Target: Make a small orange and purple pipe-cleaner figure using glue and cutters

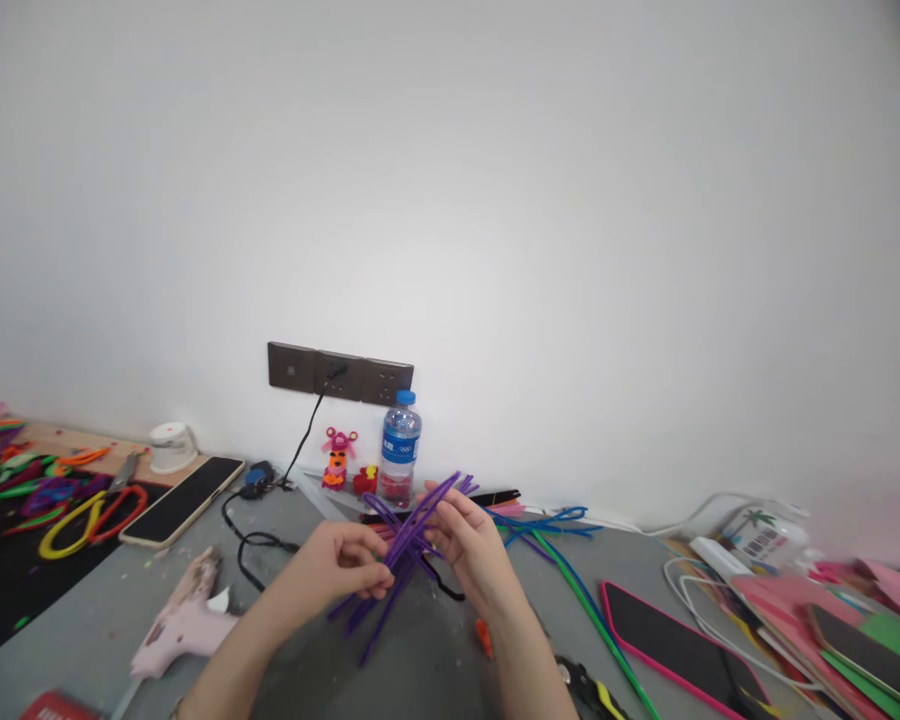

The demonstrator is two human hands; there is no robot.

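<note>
Grey worktop (pixel 450 660), inspected left to right. Far left edge: loose coloured pipe cleaners (pixel 37 490), with a smartphone (pixel 182 500) lying face up beside them. Near the front left edge lies a pink glue gun (pixel 184 620). At centre, the left hand (pixel 341 565) is closed in a pinch on a bundle of purple pipe cleaners (pixel 405 545), held just above the worktop. The right hand (pixel 469 545) grips the same bundle from the other side, fingers curled. Behind, against the wall, stands a water bottle (pixel 400 450). Right front corner: a pink-cased phone (pixel 675 650).
</note>
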